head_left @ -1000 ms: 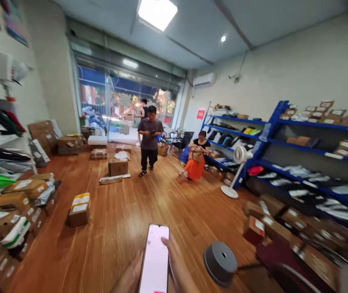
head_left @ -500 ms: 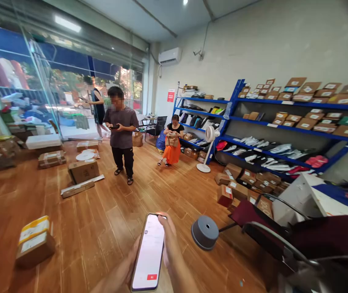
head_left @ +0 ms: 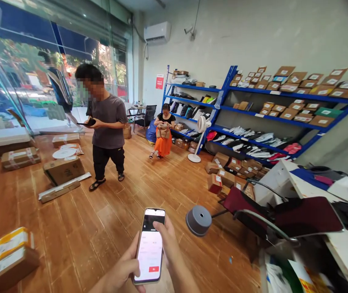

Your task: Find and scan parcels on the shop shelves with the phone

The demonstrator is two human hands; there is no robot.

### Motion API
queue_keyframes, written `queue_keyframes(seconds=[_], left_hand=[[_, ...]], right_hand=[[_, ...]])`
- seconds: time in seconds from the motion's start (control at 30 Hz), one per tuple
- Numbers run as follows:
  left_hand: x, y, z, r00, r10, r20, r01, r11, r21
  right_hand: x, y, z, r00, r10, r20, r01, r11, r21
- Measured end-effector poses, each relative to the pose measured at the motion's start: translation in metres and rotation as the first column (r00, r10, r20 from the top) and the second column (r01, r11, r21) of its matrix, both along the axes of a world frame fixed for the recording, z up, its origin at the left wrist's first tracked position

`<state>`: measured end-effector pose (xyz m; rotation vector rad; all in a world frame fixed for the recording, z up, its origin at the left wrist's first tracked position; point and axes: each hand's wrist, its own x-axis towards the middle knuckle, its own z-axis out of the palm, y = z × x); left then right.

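A smartphone (head_left: 150, 248) is held upright at the bottom middle, its screen lit. The upper part of the screen is dark, the rest is white, and a red button shows low down. My left hand (head_left: 128, 262) is closed around the phone's left side, with the thumb over the lower left of the screen. On the right edge, my right hand (head_left: 169, 240) grips the phone too, its thumb over the upper part of the screen. The fingers behind the phone are hidden.
A grey stool (head_left: 198, 220) and a dark red chair (head_left: 250, 203) stand to the right. Blue shelves (head_left: 272, 119) hold many parcels. Boxes (head_left: 12, 260) lie on the wooden floor. One person (head_left: 108, 122) stands holding a device; another (head_left: 163, 132) sits with a bag. A third is by the glass.
The view has swung right. My left thumb now lies over the lower screen, and the top of the screen has turned dark. The standing person has stepped nearer.
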<state>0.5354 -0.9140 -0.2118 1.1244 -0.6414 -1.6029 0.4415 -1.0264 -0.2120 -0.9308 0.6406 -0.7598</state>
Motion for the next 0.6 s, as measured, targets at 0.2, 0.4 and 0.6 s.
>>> queue_keyframes(seconds=[0.2, 0.4, 0.6], left_hand=[[-0.005, -0.010, -0.018, 0.997, 0.043, 0.057, -0.044, 0.999, 0.006], [-0.012, -0.018, -0.024, 0.995, 0.063, -0.074, -0.064, 0.998, -0.012], [-0.024, -0.018, -0.029, 0.987, 0.112, -0.113, -0.114, 0.993, -0.015]], right_hand=[[0.006, -0.018, -0.001, 0.994, -0.096, -0.049, 0.095, 0.995, -0.019], [-0.007, -0.020, -0.008, 0.999, -0.050, 0.018, 0.048, 0.995, 0.092], [-0.013, -0.023, -0.015, 1.000, -0.027, 0.017, 0.026, 0.999, 0.033]])
